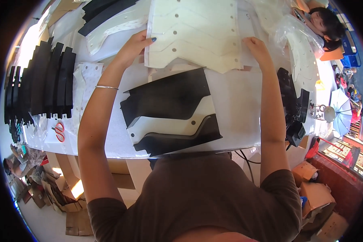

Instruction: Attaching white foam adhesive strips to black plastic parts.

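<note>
A large cream sheet (197,36) with round holes and zigzag cut lines spans the far middle of the table. My left hand (134,47) pinches its left edge, thumb on top. At the opposite edge, my right hand (256,48) has its fingers closed on the sheet's border. Nearer to me lies a black panel (169,90) with a stepped outline, slightly turned. On it rests a white zigzag strip (165,126) with dark round holes. Part of a pale piece (173,69) shows between the sheet and the panel.
Black strips (48,80) stand in rows at the left, near red-handled scissors (59,132). More black panels (103,14) lie at the far left. Black parts (296,117) and clear plastic film (286,34) are at the right. Another person (326,26) is at the far right.
</note>
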